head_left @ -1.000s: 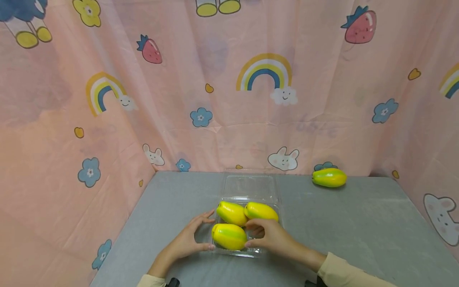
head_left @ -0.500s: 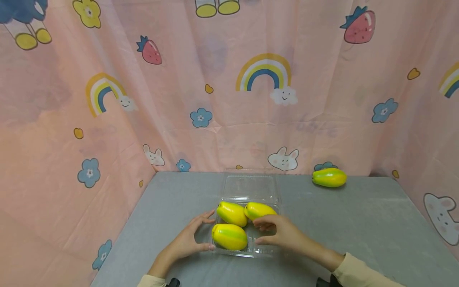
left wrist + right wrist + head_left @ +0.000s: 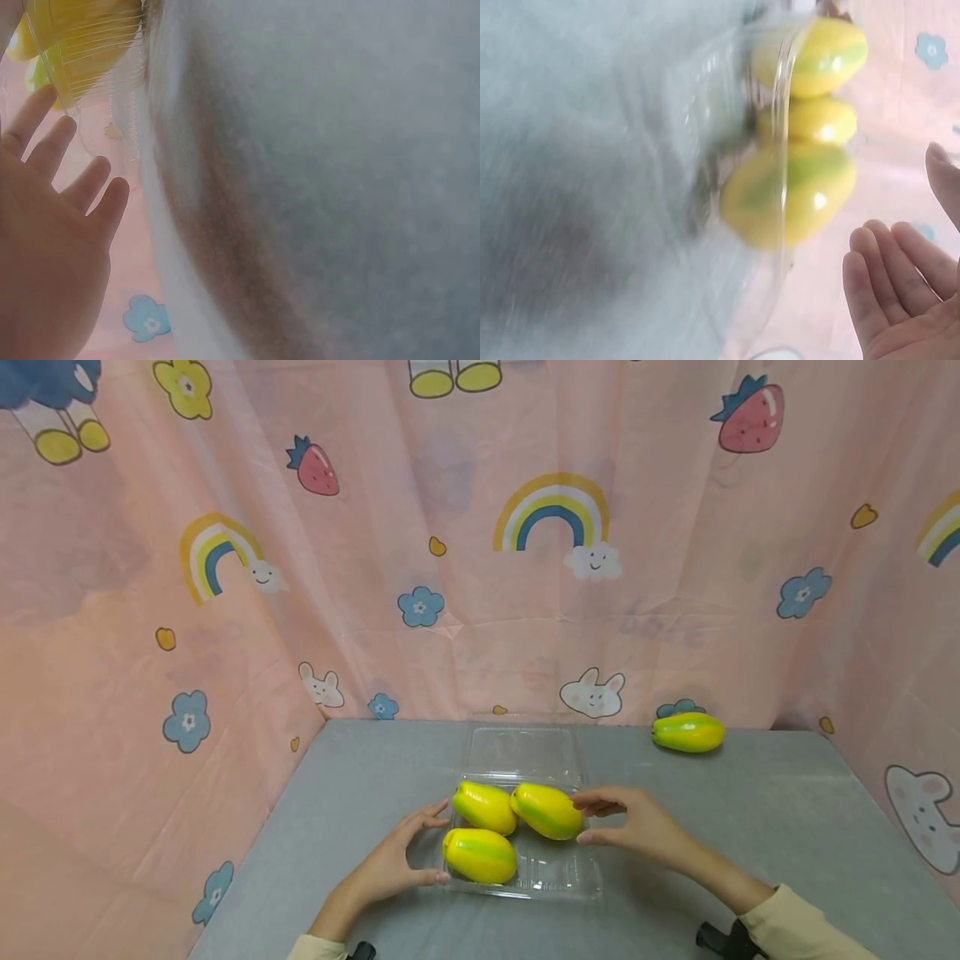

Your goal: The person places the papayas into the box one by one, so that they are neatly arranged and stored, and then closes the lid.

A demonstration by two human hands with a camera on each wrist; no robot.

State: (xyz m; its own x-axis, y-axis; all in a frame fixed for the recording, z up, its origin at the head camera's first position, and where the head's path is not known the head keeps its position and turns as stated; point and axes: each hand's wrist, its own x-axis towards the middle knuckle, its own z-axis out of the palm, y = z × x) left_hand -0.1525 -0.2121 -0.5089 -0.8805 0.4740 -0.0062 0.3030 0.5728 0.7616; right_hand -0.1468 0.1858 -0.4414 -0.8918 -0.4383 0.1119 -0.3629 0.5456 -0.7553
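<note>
Three yellow papayas with green streaks sit in a clear plastic clamshell box [image 3: 558,881]: a back-left papaya [image 3: 486,807], a back-right papaya [image 3: 549,812] and a front-left papaya [image 3: 480,856]. My left hand [image 3: 393,856] is at the box's left side, fingers spread and thumb near its front corner. Just past the box's right wall, my right hand [image 3: 637,822] hovers with thumb and fingers apart, its fingertips near the back-right papaya; contact cannot be told. From the right wrist view, the right hand [image 3: 907,292] holds nothing. The left hand [image 3: 60,202] also shows empty in its wrist view.
A fourth papaya [image 3: 688,732] lies at the back right of the grey table [image 3: 750,827]. The box's clear lid [image 3: 523,752] is folded back toward the pink printed curtain [image 3: 450,652], which surrounds the table on the back and sides.
My right hand has moved right, from beside the front-left papaya to the box's right edge. The back-right papaya has turned, its right end now nearer the front. My left hand stays put.
</note>
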